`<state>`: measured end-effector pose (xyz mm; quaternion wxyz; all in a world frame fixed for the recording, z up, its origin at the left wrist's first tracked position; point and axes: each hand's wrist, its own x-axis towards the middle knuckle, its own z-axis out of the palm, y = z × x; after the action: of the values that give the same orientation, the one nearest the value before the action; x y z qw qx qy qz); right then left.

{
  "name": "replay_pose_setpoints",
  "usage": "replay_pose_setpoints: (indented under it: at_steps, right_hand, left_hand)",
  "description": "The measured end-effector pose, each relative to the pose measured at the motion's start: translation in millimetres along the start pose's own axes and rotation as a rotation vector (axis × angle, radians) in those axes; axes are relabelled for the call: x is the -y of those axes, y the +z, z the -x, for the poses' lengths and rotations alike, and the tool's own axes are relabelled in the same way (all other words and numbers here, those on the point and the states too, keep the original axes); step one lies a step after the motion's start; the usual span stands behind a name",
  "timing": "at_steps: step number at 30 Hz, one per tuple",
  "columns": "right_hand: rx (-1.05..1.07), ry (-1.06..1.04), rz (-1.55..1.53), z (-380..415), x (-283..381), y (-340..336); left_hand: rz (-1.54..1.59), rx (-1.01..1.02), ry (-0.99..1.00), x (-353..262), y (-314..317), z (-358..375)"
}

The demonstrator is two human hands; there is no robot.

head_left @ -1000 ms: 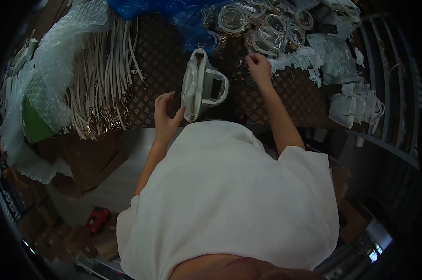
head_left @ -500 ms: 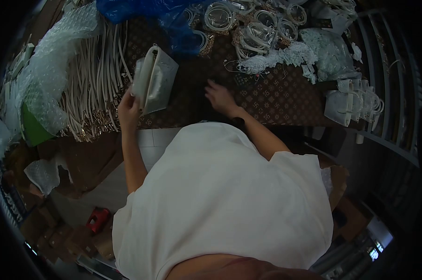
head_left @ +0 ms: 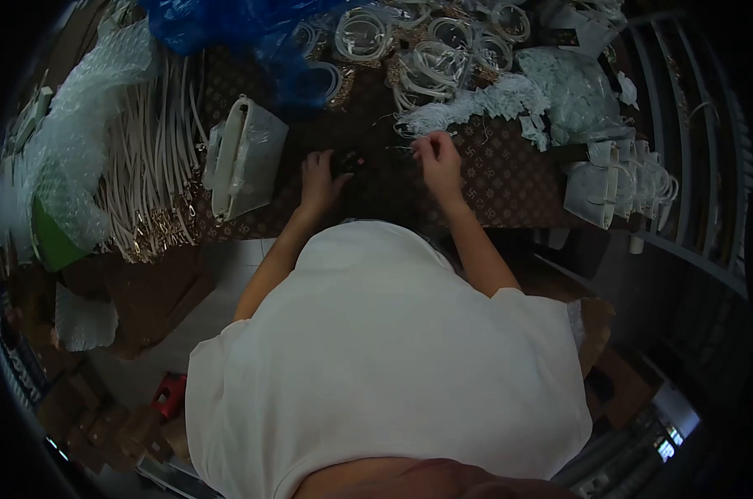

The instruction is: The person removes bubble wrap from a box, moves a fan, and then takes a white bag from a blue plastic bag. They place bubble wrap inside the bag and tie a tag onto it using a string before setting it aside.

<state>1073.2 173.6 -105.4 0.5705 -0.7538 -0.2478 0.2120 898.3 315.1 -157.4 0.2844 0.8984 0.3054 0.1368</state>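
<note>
My left hand (head_left: 317, 185) rests low over the brown patterned table cover (head_left: 497, 187), thumb and fingers apart, with nothing held. A small dark item with reddish spots (head_left: 356, 160) lies just beyond its fingertips. To its left a pale handbag (head_left: 256, 158), partly in clear plastic, stands on the cover. My right hand (head_left: 441, 166) is pinched at the near edge of a heap of white tags with strings (head_left: 451, 112). Whatever sits between its fingertips is too small to make out.
Pale straps with gold clasps (head_left: 148, 166) hang at the left beside bubble wrap (head_left: 94, 125). Blue plastic (head_left: 227, 21) and bagged coiled straps (head_left: 364, 35) lie at the back. Several wrapped pale bags (head_left: 614, 187) stand at the right, near metal bars (head_left: 684, 100).
My left hand has let go of the pale handbag, which now stands on the table, and has moved right. My right hand has moved up and right to the tags, and its fingers have closed.
</note>
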Motion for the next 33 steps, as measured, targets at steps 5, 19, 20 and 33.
replay_pose_setpoints:
  at_steps: [5,19,20,33]
  right_hand:
    - [-0.439,0.429,-0.161,34,-73,-80]
    - [0.032,-0.261,0.821,43,-90,-127]
    - [0.096,-0.258,0.85,39,-95,-119]
    - [0.422,0.002,-0.288,7,71,-3]
  left_hand:
    - [-0.043,0.153,-0.06,10,9,-9]
    - [0.138,0.211,-0.289,12,-1,-22]
    - [0.119,0.188,-0.308,1,-13,-23]
    - [0.985,-0.006,-0.347,-102,-101,3]
